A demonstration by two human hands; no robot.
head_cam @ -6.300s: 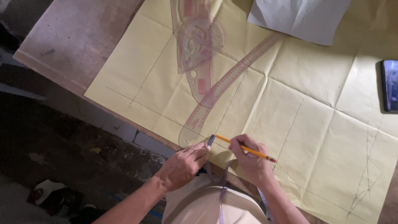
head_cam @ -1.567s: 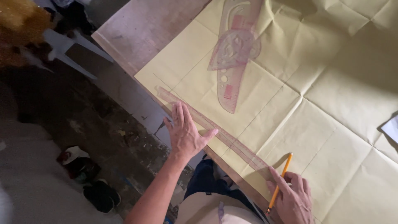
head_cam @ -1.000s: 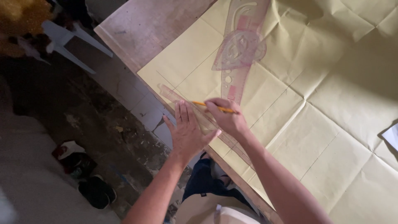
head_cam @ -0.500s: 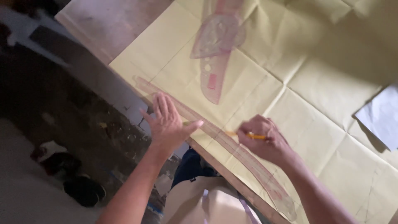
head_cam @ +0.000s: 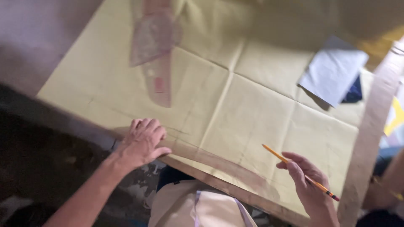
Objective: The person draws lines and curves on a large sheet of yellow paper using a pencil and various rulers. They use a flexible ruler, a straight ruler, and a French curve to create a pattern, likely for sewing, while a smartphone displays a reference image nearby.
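Head view | left hand (head_cam: 143,141) flat, fingers spread, pinning long clear curve ruler (head_cam: 229,166) along near edge of yellow paper (head_cam: 252,113) on bench (head_cam: 38,33) | ruler runs left-to-right toward right hand (head_cam: 309,183) | right grip closed on pencil (head_cam: 294,170), tip raised just above ruler

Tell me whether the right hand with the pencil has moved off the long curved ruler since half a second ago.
Yes. The right hand with the pencil has lifted off the long curved ruler toward the near right corner of the yellow paper.
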